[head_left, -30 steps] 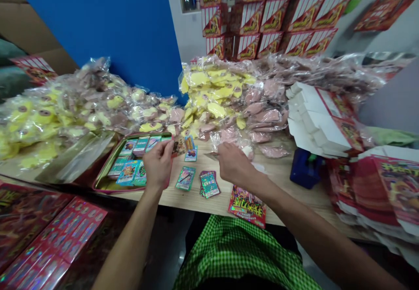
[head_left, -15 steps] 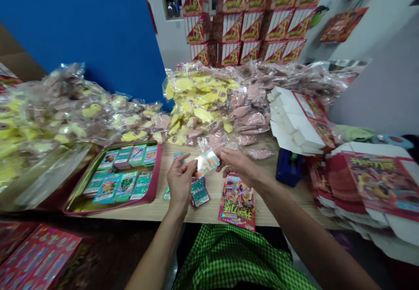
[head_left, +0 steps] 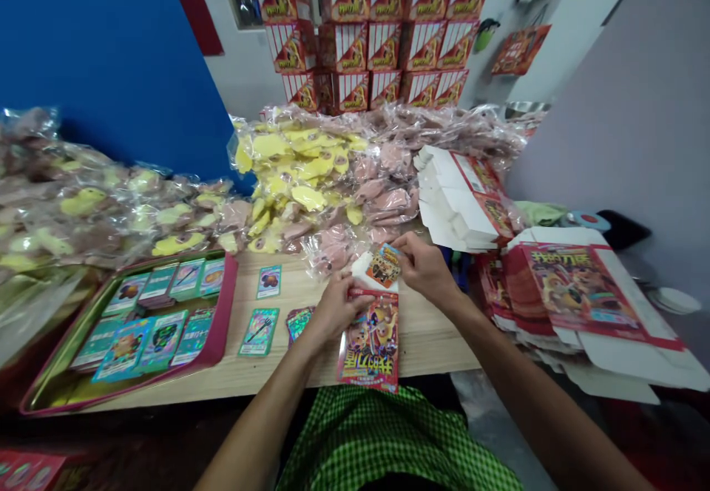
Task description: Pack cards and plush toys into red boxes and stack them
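The left hand (head_left: 333, 306) is pinching the far end of a red box (head_left: 369, 350), its thumb lying across the printed face near the opening. The box is lying flat at the near edge of the table (head_left: 430, 350), its lower end poking slightly past that edge, and a white flap (head_left: 363, 265) is standing out at its far end. The right hand (head_left: 427, 262) is pinching an orange card (head_left: 384, 265) between thumb and fingers by the right side, and the card is slanting over the flap, just beyond the box; whether it is touching the flap, one cannot tell. To the left of the left hand, a teal card pile (head_left: 259, 332) is lying toward the near edge, a single card (head_left: 269, 282) is resting farther from that edge, and a second pile (head_left: 299, 321) is showing partly from behind the left wrist. Farther left, a pink-rimmed tin (head_left: 230, 295) is sitting along the near edge, holding several rows of cards (head_left: 163, 313). Along the far edge, yellow bagged pieces (head_left: 302, 162) and pink bagged pieces (head_left: 391, 199) are heaping up in clear plastic. Toward the right end, white-backed cartons (head_left: 458, 210) are lying beyond the right hand, and a stack of flattened boxes (head_left: 577, 284) is leaning outward nearer the near edge. Beyond the far edge, red printed cartons (head_left: 382, 47) are standing in rows against the wall.
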Motion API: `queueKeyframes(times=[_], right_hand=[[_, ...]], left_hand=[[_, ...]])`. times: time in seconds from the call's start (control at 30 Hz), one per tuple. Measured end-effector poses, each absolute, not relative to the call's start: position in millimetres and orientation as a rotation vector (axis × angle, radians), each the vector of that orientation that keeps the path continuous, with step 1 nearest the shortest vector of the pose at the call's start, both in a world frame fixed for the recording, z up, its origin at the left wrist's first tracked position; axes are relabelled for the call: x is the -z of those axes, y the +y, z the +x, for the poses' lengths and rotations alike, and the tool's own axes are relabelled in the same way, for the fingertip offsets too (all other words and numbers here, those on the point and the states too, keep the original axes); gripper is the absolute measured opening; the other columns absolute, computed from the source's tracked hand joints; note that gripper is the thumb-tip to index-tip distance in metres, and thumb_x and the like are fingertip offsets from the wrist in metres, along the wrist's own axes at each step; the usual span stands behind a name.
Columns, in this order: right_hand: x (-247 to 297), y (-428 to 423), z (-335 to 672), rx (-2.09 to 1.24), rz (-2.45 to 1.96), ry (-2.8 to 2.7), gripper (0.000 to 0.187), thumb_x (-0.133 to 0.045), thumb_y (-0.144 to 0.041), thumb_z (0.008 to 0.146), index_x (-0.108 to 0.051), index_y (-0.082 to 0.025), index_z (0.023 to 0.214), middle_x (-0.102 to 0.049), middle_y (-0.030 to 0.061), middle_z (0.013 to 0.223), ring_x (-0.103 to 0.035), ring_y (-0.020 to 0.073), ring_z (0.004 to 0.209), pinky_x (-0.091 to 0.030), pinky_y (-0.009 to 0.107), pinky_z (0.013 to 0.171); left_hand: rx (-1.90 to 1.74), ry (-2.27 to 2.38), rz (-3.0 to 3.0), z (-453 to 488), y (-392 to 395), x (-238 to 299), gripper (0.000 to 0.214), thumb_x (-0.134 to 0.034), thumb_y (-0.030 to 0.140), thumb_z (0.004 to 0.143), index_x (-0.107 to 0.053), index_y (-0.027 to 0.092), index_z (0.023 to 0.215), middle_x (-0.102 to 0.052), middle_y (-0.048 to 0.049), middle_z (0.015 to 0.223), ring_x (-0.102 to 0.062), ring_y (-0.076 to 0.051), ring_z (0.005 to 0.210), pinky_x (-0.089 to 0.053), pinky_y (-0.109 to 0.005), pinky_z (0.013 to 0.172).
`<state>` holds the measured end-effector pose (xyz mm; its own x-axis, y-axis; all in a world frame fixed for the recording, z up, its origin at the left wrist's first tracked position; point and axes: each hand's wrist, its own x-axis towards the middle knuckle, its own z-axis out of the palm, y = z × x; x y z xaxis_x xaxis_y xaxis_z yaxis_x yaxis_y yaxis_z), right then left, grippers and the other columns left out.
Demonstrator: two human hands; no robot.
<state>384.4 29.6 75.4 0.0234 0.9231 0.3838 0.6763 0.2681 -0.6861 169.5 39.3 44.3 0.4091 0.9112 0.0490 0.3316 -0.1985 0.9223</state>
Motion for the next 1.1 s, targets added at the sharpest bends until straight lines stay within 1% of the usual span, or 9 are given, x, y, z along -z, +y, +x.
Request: queueKeyframes(times=[0.2, 0.33, 0.47, 0.53, 0.63, 0.73, 0.93, 1.0, 1.1], right_hand=[[-121, 3, 364, 0.010, -1.138, -2.093, 0.019, -0.047, -0.011, 0.092, -0.063, -0.017, 0.101, -0.068, 0.0108, 0.099, -0.061, 0.0261, 0.095, -0.048, 0.038, 0.084], [-124, -14, 357, 0.208, -1.116, -2.266, 0.028, -0.047, -0.016, 0.099, -0.064, -0.015, 0.121, -0.059, 0.0189, 0.136, -0.052, 0.0353, 0.126, -0.042, 0.053, 0.101], [-103, -28, 361, 0.193, -1.092, -2.298, 0.034, -0.045, -0.013, 0.101, -0.060, -0.013, 0.131, -0.043, 0.0224, 0.157, -0.044, 0.0363, 0.142, -0.039, 0.057, 0.110], [-92, -35, 363, 0.075, -1.087, -2.183, 0.035, -0.045, -0.011, 0.100, -0.058, -0.014, 0.133, -0.038, 0.0221, 0.161, -0.043, 0.0349, 0.145, -0.041, 0.055, 0.111], [-77, -45, 361, -0.058, -1.051, -1.894, 0.040, -0.046, -0.010, 0.099, -0.050, -0.018, 0.138, -0.052, 0.0197, 0.149, -0.052, 0.0296, 0.138, -0.053, 0.046, 0.103], [-65, -49, 355, -0.015, -0.986, -1.833, 0.041, -0.045, -0.007, 0.098, -0.050, -0.019, 0.137, -0.066, 0.0158, 0.129, -0.063, 0.0264, 0.125, -0.057, 0.041, 0.097], [-65, -44, 348, 0.041, -0.984, -1.893, 0.028, -0.042, -0.006, 0.099, -0.062, -0.019, 0.115, -0.068, 0.0151, 0.115, -0.067, 0.0268, 0.114, -0.059, 0.040, 0.090], [-66, -46, 349, 0.004, -1.000, -1.898, 0.029, -0.043, -0.007, 0.100, -0.060, -0.020, 0.120, -0.069, 0.0131, 0.113, -0.068, 0.0258, 0.109, -0.060, 0.039, 0.089], [-67, -50, 351, -0.039, -1.052, -1.801, 0.040, -0.048, -0.011, 0.100, -0.048, -0.022, 0.139, -0.068, 0.0117, 0.117, -0.071, 0.0226, 0.095, -0.062, 0.035, 0.078]], left_hand=[[-1.114, 0.955, 1.923, 148, 18, -86, 0.009, -0.073, 0.025, 0.088, -0.072, 0.023, 0.079, -0.060, -0.0042, 0.099, -0.060, -0.022, 0.102, -0.049, -0.036, 0.093], [-1.339, 0.991, 1.950, 141, 11, -85, 0.009, -0.073, 0.025, 0.089, -0.072, 0.024, 0.080, -0.058, -0.0011, 0.084, -0.058, -0.018, 0.083, -0.049, -0.029, 0.075], [-1.507, 1.043, 1.964, 141, 4, -67, 0.003, -0.074, 0.025, 0.090, -0.071, 0.024, 0.090, -0.066, -0.0021, 0.093, -0.065, -0.018, 0.090, -0.053, -0.030, 0.080], [-1.652, 0.994, 1.868, 144, -2, -55, 0.027, -0.079, 0.024, 0.085, -0.064, 0.025, 0.109, -0.070, -0.0034, 0.106, -0.069, -0.019, 0.098, -0.055, -0.031, 0.083], [-1.794, 0.922, 1.716, 147, -9, -37, 0.056, -0.082, 0.023, 0.083, -0.051, 0.027, 0.129, -0.071, -0.0068, 0.120, -0.072, -0.020, 0.107, -0.059, -0.031, 0.086], [-1.795, 0.953, 1.850, 145, -13, -26, 0.048, -0.078, 0.020, 0.087, -0.058, 0.025, 0.130, -0.073, -0.0076, 0.117, -0.073, -0.021, 0.109, -0.060, -0.034, 0.092], [-1.782, 0.887, 2.186, 139, -17, -34, 0.024, -0.070, 0.014, 0.091, -0.073, 0.026, 0.112, -0.073, -0.0085, 0.118, -0.073, -0.021, 0.105, -0.062, -0.032, 0.086], [-1.724, 0.901, 2.112, 142, -19, -40, 0.018, -0.064, 0.014, 0.094, -0.075, 0.025, 0.103, -0.073, -0.0073, 0.113, -0.072, -0.020, 0.104, -0.061, -0.031, 0.087], [-1.671, 0.857, 1.727, 148, -21, -46, 0.027, -0.063, 0.019, 0.097, -0.066, 0.030, 0.122, -0.072, -0.0040, 0.103, -0.071, -0.017, 0.094, -0.058, -0.029, 0.083]])
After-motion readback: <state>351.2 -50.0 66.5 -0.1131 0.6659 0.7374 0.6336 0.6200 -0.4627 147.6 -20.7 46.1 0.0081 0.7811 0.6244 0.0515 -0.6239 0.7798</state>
